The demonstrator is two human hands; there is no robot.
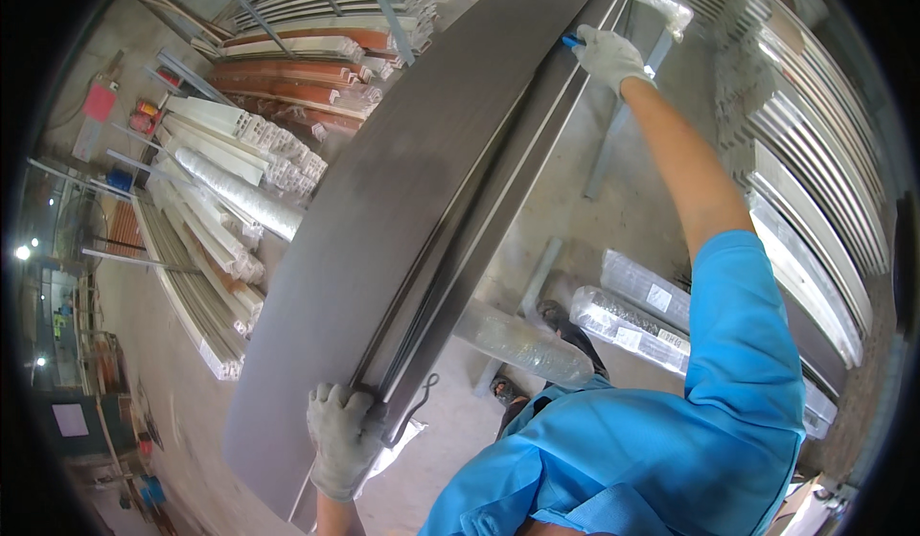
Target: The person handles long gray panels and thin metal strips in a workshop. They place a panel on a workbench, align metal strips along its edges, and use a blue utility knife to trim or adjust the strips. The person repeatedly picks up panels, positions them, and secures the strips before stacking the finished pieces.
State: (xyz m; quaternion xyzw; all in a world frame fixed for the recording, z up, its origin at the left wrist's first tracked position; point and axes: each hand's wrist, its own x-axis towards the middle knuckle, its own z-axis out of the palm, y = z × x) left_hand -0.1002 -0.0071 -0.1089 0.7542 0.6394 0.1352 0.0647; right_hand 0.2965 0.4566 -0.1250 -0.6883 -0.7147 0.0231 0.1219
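Observation:
A long dark grey panel point(383, 191) slants across the middle, with a narrow channelled profile point(508, 177) along its right side. My left hand point(343, 440), in a grey work glove, is closed at the profile's near end. A thin black strip point(417, 408) with a curled tip sticks out beside its fingers; the grip itself is partly hidden. Farther up, my right hand point(613, 59), also gloved, is closed around a small blue object point(572, 41) at the profile's edge. Most of that blue object is covered by the fingers.
Stacked white and brown profiles point(254, 143) lie on racks at the left. More pale profiles point(815, 153) line the right. Below the panel are a plastic-wrapped support bar point(525, 344) and wrapped bundles point(628, 325). Another wrapped bar point(663, 9) crosses near the far end.

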